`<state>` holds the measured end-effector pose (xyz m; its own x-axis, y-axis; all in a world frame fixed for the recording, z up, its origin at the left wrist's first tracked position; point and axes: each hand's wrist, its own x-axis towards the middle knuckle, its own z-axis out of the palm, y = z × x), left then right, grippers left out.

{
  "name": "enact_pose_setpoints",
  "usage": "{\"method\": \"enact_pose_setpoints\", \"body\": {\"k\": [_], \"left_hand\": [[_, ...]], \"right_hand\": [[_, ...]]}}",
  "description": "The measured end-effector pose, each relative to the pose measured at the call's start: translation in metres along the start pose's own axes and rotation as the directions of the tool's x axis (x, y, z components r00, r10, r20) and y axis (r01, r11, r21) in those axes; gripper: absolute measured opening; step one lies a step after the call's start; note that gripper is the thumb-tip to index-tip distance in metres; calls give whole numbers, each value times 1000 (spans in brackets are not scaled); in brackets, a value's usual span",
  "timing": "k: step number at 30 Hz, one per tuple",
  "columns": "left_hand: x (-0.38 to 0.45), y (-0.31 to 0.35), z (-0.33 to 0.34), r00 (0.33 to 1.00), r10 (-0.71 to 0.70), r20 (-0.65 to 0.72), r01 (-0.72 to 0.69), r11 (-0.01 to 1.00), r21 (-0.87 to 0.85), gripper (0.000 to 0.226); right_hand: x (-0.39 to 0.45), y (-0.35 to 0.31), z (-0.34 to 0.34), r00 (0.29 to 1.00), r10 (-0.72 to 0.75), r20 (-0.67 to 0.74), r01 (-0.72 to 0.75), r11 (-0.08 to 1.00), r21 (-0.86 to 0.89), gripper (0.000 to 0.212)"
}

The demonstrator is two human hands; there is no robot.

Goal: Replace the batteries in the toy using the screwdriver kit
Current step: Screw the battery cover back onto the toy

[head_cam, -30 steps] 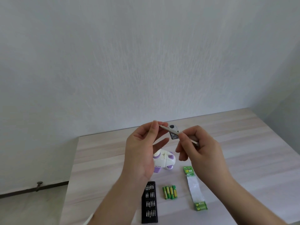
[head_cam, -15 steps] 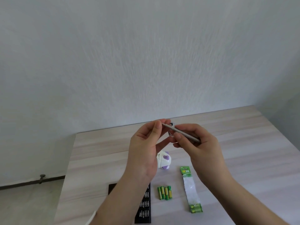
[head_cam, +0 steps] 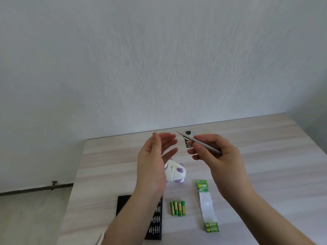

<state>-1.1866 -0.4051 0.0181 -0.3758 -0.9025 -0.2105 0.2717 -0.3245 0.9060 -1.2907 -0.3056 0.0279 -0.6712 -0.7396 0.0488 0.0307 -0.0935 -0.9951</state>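
My right hand [head_cam: 216, 154] grips a slim grey screwdriver [head_cam: 203, 144] above the table, its thin bit pointing up and left. My left hand [head_cam: 155, 160] hovers just left of it, fingers straight and holding nothing, a small gap from the bit. Below the hands lies the white and purple toy [head_cam: 175, 171] on the table. Several green and yellow batteries [head_cam: 177, 208] lie side by side nearer to me. The black screwdriver bit case [head_cam: 155, 220] is partly hidden under my left forearm.
A torn green battery pack [head_cam: 208, 207] lies right of the loose batteries. A small black and white card [head_cam: 188, 138] lies behind the screwdriver. The pale wooden table [head_cam: 265, 156] meets a white wall at the back; its left edge drops to the floor.
My left hand has let go of the screwdriver's tip, opened and drawn slightly left. My right hand keeps its hold on the screwdriver. The view has shifted a little.
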Motion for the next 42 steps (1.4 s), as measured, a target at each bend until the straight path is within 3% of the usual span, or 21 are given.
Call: {"method": "enact_pose_setpoints", "body": {"k": [3, 6, 10, 12, 14, 18, 22, 27, 42], "left_hand": [[23, -26, -25, 977, 193, -95, -152, 931, 333, 26], [49, -58, -56, 936, 342, 82, -293, 630, 719, 8], [72, -96, -84, 901, 197, 385, -427, 263, 865, 52], [77, -111, -92, 889, 92, 448, -456, 118, 882, 71], [81, -125, -97, 884, 19, 467, -467, 38, 883, 81], [90, -145, -96, 935, 1, 354, -353, 75, 932, 86], [94, -157, -96, 977, 43, 207, -211, 249, 945, 80], [92, -161, -97, 977, 86, 193, -212, 394, 895, 67], [91, -161, -97, 957, 147, 248, -287, 408, 867, 48]], "right_hand": [[9, 20, -5, 999, 38, -3, -38, 998, -46, 13], [20, 58, -13, 988, 151, -18, -152, 974, -168, 12], [28, 111, -23, 962, 268, -48, -268, 906, -327, 8], [29, 129, -24, 956, 289, -52, -284, 863, -417, 7], [30, 142, -23, 949, 314, -38, -294, 830, -475, 10], [36, 157, -16, 939, 345, 3, -288, 787, -546, 12], [41, 164, -8, 929, 371, 20, -291, 761, -580, 10], [45, 162, -4, 922, 386, 34, -286, 739, -610, 14], [51, 167, 3, 919, 388, 71, -226, 666, -711, 11]]}}
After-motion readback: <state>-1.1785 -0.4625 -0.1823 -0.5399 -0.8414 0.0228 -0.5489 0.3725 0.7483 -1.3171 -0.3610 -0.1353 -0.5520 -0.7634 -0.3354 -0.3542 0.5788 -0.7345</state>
